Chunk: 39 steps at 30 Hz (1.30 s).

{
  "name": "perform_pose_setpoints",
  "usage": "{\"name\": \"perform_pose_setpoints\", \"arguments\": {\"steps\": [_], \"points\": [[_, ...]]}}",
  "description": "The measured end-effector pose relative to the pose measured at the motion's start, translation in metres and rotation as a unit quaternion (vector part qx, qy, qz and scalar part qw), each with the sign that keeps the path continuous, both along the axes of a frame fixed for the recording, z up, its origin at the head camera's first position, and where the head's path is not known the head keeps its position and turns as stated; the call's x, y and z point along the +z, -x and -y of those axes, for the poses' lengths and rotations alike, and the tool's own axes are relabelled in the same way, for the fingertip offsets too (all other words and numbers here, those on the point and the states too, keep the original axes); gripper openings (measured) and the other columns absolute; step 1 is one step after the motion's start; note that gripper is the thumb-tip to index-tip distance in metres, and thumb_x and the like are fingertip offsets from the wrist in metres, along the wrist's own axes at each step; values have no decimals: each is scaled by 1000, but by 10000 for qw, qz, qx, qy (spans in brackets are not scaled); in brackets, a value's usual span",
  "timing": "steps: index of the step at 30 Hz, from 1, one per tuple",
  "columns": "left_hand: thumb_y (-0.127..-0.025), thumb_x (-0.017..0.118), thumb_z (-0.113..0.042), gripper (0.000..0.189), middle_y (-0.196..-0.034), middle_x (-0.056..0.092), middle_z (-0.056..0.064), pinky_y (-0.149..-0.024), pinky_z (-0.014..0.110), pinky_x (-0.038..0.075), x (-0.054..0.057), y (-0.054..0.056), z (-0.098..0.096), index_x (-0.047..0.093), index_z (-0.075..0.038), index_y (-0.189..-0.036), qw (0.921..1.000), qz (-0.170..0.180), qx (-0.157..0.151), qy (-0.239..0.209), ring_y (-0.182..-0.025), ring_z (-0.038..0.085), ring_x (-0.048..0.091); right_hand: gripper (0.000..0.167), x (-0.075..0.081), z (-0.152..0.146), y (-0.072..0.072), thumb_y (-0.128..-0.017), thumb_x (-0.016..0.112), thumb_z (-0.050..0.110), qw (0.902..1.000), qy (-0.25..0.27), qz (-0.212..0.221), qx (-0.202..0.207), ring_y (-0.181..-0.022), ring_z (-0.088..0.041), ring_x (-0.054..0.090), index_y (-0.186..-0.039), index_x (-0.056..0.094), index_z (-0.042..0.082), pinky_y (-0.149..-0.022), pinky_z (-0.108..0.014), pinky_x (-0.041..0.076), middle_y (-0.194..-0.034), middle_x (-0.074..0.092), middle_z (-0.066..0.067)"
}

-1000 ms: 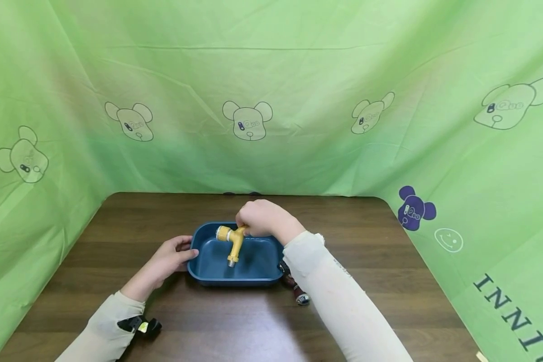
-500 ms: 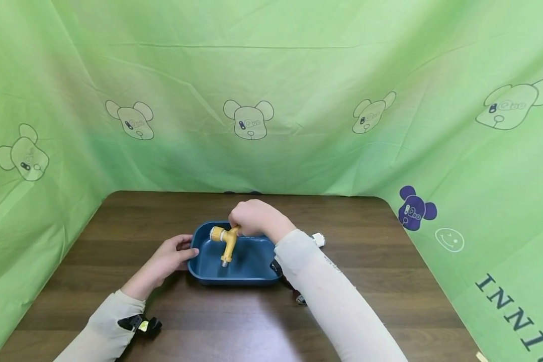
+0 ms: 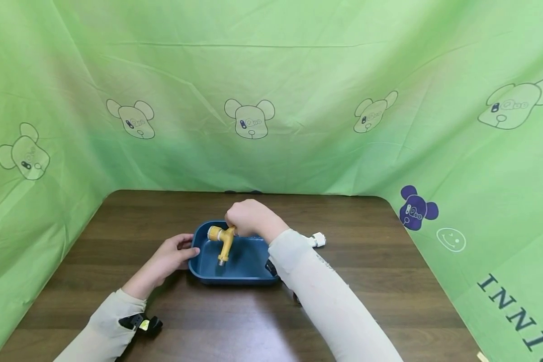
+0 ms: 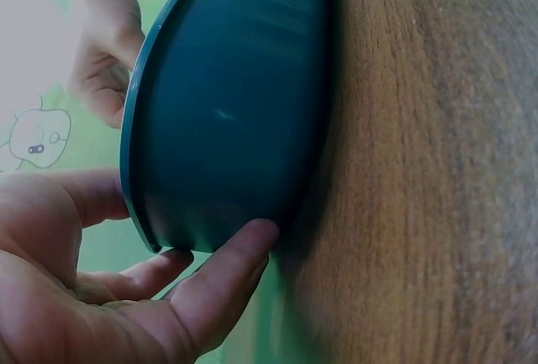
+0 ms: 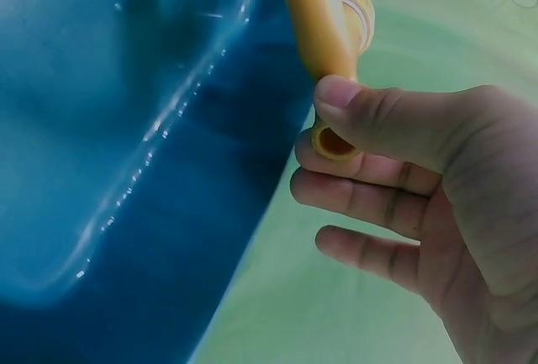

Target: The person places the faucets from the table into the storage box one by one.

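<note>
As the tap (image 3: 227, 245) is prob. light, stiff plastic, hold its hollow end (image 5: 334, 157), where your R hand (image 3: 252, 217) pinches it; your L hand (image 3: 172, 253) grips the tub (image 3: 253, 260).

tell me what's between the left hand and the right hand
In the head view, the yellow tap and part of the blue tub lie between them.

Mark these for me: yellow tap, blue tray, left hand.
yellow tap (image 3: 227, 244): head view, on its downward-pointing tube
blue tray (image 4: 223, 120): left wrist view, on its outer wall
left hand (image 3: 168, 256): head view, on the back of the hand
</note>
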State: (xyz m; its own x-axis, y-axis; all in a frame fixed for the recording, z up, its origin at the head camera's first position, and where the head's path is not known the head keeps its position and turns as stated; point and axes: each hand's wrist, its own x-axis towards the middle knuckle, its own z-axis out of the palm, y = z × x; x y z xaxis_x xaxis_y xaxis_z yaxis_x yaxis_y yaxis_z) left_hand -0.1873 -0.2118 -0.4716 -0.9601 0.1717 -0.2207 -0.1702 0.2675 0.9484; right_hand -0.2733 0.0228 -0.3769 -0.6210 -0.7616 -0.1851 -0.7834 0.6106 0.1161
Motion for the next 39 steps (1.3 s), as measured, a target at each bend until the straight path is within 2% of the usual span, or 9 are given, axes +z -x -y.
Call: {"name": "perform_pose_setpoints", "arguments": {"steps": [10, 23, 39], "points": [[-102, 62, -13, 57, -141, 52, 31, -85, 44, 62, 0, 0, -2, 39, 9, -150, 10000, 29, 4, 8, -110, 33, 68, 12, -9, 5, -2, -92, 70, 14, 9995, -218, -236, -76, -67, -13, 50, -81, 70, 21, -63, -29, 49, -75, 62, 6], [-103, 61, -14, 58, -143, 51, 32, -84, 44, 63, 2, -1, 0, 38, 9, -150, 10000, 32, 10, 17, -111, 33, 68, 17, -20, 12, -3, -94, 67, 12, 9993, -249, -216, -153, -66, -13, 48, -78, 66, 19, -61, -29, 48, -74, 58, 4], [-103, 60, -13, 57, -143, 51, 32, -85, 43, 62, 1, 2, 1, 37, 10, -150, 10000, 71, -26, -6, -109, 31, 69, 17, -21, 17, -5, -97, 64, 14, 9992, -294, -66, -279, -66, -13, 48, -81, 66, 19, -59, -28, 46, -77, 60, 3]]}}
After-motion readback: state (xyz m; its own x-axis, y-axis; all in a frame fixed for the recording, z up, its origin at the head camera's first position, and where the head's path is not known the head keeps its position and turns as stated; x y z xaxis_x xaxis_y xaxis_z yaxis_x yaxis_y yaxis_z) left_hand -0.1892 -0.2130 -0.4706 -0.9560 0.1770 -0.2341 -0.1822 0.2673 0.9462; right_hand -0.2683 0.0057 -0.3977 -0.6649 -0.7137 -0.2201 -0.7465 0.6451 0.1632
